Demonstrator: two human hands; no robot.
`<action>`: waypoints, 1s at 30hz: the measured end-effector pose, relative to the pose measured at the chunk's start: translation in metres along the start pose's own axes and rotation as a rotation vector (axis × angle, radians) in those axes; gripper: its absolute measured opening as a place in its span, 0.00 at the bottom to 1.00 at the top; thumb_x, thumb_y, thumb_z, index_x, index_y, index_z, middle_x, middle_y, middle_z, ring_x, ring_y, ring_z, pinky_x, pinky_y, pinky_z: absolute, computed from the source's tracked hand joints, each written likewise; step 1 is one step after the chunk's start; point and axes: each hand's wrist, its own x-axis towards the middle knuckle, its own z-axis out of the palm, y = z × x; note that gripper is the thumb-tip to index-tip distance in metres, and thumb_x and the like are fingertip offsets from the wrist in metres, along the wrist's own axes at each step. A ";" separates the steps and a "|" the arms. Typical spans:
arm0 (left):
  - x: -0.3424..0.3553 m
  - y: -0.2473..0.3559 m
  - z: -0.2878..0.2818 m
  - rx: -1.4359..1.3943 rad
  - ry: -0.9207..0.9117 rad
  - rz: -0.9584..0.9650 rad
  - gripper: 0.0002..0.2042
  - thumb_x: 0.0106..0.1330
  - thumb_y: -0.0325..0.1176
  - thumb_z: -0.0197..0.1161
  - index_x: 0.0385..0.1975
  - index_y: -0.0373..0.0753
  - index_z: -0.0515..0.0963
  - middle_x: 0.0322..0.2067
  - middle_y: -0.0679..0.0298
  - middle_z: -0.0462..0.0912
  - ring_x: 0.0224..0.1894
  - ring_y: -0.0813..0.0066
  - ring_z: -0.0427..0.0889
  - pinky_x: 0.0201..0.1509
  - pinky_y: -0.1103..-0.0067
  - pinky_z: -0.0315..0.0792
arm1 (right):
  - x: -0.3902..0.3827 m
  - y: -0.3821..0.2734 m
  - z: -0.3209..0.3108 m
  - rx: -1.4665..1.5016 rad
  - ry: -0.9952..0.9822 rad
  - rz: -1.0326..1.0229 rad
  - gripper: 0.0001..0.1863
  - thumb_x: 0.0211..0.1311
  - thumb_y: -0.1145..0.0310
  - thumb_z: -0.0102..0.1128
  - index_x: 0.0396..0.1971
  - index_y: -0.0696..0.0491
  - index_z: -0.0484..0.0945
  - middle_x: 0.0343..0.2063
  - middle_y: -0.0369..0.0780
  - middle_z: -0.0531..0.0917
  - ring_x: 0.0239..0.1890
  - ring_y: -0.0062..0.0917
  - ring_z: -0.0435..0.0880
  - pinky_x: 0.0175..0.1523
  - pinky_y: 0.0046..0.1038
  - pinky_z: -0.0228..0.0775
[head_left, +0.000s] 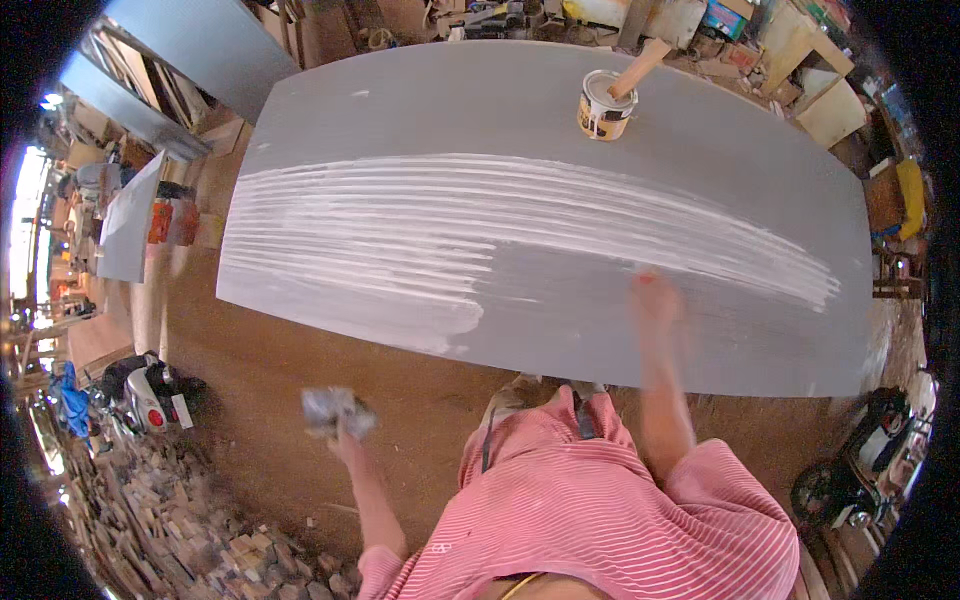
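Observation:
A large grey board (560,330) lies flat in front of me. Ridged white streaks of paste (400,200) run along it, with a smoother smear near its front left edge. Over the front right part of the board is my right hand (655,300), smeared by motion. A small reddish spot shows at its fingers, which are too blurred to tell what they hold. Off the board's front edge, low on the left, my left hand (346,440) is closed on a blurred grey-white bundle (338,410) that looks crumpled.
An open can (607,108) with a wooden stick (640,68) in it stands on the board's far side. Grey panels (200,50) lean at the far left. Motorcycles (150,390) stand on both sides. A pile of wood offcuts (210,520) covers the lower left.

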 end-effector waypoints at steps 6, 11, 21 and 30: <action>0.065 0.128 0.159 0.173 -0.194 0.344 0.16 0.61 0.33 0.62 0.43 0.26 0.74 0.44 0.57 0.77 0.44 0.71 0.76 0.48 0.76 0.68 | -0.094 0.061 0.290 -0.476 -0.744 0.240 0.15 0.55 0.56 0.61 0.30 0.54 0.79 0.27 0.40 0.82 0.30 0.22 0.79 0.31 0.30 0.72; 0.056 0.132 0.162 0.035 -0.204 0.344 0.17 0.60 0.33 0.63 0.43 0.24 0.75 0.43 0.57 0.78 0.43 0.71 0.76 0.50 0.76 0.67 | -0.056 0.041 0.083 -0.096 -0.505 0.419 0.19 0.64 0.60 0.46 0.42 0.59 0.78 0.36 0.41 0.82 0.37 0.25 0.79 0.42 0.27 0.73; 0.057 0.158 0.254 0.030 -0.337 0.205 0.20 0.58 0.37 0.65 0.44 0.27 0.74 0.43 0.57 0.77 0.49 0.70 0.73 0.56 0.74 0.64 | -0.102 0.013 0.169 -0.910 -0.481 -0.029 0.06 0.57 0.68 0.57 0.29 0.54 0.78 0.24 0.40 0.82 0.28 0.30 0.79 0.36 0.33 0.71; 0.015 0.164 0.312 0.036 -0.705 0.163 0.31 0.53 0.41 0.70 0.50 0.27 0.66 0.45 0.57 0.73 0.46 0.68 0.74 0.53 0.74 0.68 | -0.035 -0.035 0.036 -0.477 0.050 -0.084 0.05 0.55 0.69 0.56 0.27 0.54 0.79 0.24 0.43 0.83 0.26 0.22 0.78 0.33 0.29 0.71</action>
